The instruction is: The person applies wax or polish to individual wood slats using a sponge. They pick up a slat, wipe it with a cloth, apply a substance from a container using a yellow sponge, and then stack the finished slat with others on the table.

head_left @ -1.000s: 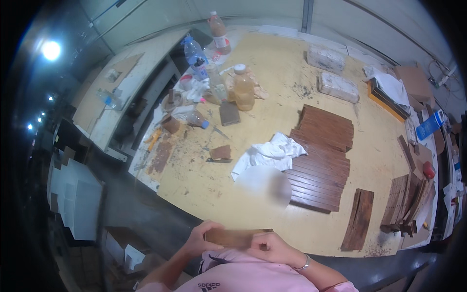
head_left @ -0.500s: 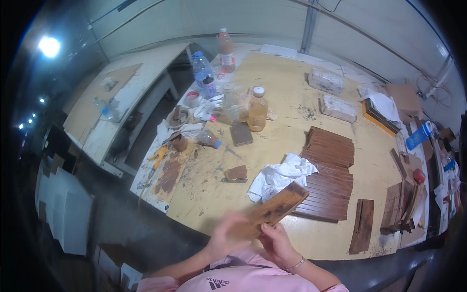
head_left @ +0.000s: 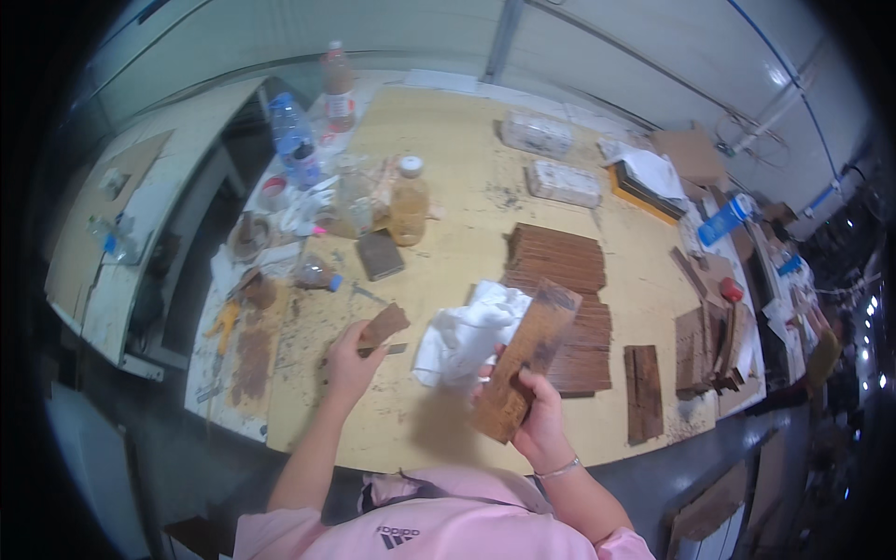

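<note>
The right hand (head_left: 541,415) clasps a long brown wooden board (head_left: 538,336) above the yellow tabletop (head_left: 448,140), thumb across its face. The left hand (head_left: 349,362) pinches a flat, ragged reddish-brown piece (head_left: 386,324) by its edge; I'd keep that pinch light, the board steady.

Left hand (head_left: 351,366) now off the board (head_left: 530,359), on the brown scrap (head_left: 386,324).

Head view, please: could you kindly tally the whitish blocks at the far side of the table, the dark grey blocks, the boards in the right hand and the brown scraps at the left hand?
Whitish blocks: 2
Dark grey block: 1
Board in the right hand: 1
Brown scrap at the left hand: 1
Total: 5
</note>
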`<state>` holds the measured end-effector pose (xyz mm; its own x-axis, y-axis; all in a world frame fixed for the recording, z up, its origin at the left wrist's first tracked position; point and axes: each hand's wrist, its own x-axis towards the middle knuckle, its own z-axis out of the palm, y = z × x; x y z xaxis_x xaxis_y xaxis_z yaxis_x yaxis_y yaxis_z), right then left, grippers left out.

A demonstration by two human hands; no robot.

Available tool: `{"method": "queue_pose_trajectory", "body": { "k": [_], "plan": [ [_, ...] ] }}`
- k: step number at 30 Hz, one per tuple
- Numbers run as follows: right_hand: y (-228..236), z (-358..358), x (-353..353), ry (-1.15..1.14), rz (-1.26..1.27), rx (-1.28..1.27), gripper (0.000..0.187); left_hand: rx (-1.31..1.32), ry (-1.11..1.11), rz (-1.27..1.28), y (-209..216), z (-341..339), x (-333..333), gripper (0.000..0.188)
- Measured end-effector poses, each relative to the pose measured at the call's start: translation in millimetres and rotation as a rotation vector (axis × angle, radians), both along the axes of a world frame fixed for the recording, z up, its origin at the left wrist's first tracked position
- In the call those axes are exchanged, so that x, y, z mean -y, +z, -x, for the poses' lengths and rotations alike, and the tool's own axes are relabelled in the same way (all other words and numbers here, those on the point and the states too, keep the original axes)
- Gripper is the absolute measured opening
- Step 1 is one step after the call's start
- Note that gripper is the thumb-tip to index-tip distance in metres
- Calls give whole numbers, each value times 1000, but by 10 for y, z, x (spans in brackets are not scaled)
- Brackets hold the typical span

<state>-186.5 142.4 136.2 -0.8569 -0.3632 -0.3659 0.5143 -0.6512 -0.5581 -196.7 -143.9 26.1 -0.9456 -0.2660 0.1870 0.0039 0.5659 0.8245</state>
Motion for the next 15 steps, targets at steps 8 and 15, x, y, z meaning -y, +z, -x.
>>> {"method": "queue_pose_trajectory", "body": {
  "k": [8, 15],
  "plan": [
    [120, 373, -58, -115, 73, -46, 51, 66, -69, -1145, 745, -173, -671, 56],
    [158, 490, -142, -229, -132, -132, 46, 181, -225, -1376, 821, -288, -888, 33]
  ]
}}
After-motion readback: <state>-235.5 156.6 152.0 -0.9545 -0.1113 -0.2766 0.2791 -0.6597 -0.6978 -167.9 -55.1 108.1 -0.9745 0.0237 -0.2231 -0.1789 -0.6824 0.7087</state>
